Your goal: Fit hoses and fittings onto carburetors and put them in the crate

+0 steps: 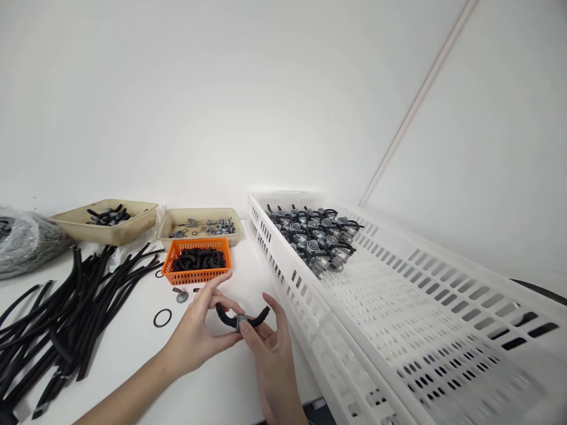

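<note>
Both my hands hold a small grey metal fitting (241, 319) with a curved black hose arm (225, 316) on each side, low over the white table. My left hand (199, 330) pinches it from the left, its index finger raised. From the right, my right hand (273, 354) grips its middle with the thumb in front; part of the fitting is hidden by these fingers. On the table beyond my left hand lie a black rubber ring (162, 318) and a small grey metal part (181, 296). Farther back, an orange basket (197, 277) contains short black hose pieces.
At right, a large white slotted crate (301, 301) holds several grey assemblies with black hoses (312, 230). Long black tubes (88, 301) spread across the left. Two beige trays (110, 237) (237, 230) with small parts stand behind, and a clear plastic bag (31, 242) lies far left.
</note>
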`<state>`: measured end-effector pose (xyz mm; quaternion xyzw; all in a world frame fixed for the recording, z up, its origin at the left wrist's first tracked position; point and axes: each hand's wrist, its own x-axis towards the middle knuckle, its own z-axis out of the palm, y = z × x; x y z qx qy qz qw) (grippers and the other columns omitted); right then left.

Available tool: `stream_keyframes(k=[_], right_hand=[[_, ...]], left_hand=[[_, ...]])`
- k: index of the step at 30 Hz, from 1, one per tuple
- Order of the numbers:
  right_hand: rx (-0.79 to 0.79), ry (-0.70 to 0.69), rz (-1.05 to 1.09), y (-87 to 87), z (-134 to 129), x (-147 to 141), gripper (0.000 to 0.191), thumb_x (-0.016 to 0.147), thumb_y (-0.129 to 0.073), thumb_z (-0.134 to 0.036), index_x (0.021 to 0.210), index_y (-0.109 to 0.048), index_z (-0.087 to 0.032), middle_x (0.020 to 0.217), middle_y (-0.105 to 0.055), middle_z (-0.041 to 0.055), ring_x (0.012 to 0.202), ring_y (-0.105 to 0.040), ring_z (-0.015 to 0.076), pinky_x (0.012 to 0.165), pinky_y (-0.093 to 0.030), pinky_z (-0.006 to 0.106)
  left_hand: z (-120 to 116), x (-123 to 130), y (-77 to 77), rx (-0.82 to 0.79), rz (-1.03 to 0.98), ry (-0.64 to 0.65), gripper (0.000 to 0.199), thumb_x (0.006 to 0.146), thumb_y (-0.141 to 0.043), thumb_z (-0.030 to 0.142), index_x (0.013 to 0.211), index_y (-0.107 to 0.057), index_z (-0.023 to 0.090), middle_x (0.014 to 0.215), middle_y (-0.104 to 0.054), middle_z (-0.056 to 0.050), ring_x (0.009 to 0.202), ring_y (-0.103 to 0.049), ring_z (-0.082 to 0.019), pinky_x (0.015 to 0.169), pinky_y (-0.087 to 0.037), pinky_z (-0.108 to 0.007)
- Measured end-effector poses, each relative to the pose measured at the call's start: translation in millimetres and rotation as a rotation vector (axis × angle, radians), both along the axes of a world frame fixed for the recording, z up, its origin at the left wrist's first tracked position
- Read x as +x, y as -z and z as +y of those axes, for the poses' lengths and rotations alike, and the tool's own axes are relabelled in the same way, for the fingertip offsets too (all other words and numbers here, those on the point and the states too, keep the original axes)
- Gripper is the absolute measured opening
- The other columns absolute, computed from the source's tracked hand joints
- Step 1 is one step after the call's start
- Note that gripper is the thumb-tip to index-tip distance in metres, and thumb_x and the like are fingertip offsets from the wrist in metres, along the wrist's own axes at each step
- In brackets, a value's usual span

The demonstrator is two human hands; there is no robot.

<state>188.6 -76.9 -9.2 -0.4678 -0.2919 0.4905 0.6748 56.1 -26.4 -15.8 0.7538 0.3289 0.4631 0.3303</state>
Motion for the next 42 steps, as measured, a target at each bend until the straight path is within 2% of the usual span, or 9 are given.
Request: stream_keyframes(k=[7,18,29,42], right_hand=[[0.014,0.02,0.021,3.0,1.4,-0.3,0.078,0.059,-0.086,-0.038,0.123,-0.046,-0.021,0.075,-0.075,0.0047,0.077,-0.069,0.0229,0.076,-0.049,0.035],[0.022,0.004,0.017,-1.0,0.9,-1.8,0.078,0.057,-0.086,-0.04,0.121,-0.047,-0.019,0.075,-0.076,0.0069,0.079,-0.07,0.024,0.078,-0.05,0.036],[0.028,-0.002,0.041,-4.4,0.2,-3.7,0.07,0.06,-0.084,-0.042,0.117,-0.05,-0.02,0.077,-0.077,0.008,0.082,-0.071,0.0273,0.082,-0.051,0.042],[0.079,-0.025,0.085,-2.2,-0.4,-0.9,0.057,0.071,-0.078,-0.036,0.117,-0.049,-0.02,0.072,-0.073,0.0027,0.08,-0.069,0.0222,0.084,-0.05,0.039]], left_hand=[[0.3,0.3,-1.8,-0.034,0.008,0.017,0.083,0.075,-0.074,0.023,0.139,-0.022,0.03,0.106,-0.068,-0.004,0.099,-0.059,-0.022,0.095,-0.039,-0.042],[1.0,0.1,-1.2,-0.042,0.006,0.012,0.083,0.078,-0.07,0.02,0.142,-0.018,0.031,0.093,-0.071,0.001,0.096,-0.057,-0.02,0.095,-0.037,-0.042],[2.0,0.0,0.1,-0.016,-0.017,-0.027,0.089,0.076,-0.074,0.022,0.144,-0.018,0.029,0.09,-0.072,0.0,0.086,-0.06,-0.02,0.091,-0.041,-0.043],[0.5,-1.2,-3.4,-0.057,-0.063,-0.058,0.092,0.075,-0.074,0.021,0.144,-0.016,0.03,0.089,-0.072,0.001,0.087,-0.057,-0.02,0.086,-0.043,-0.038]])
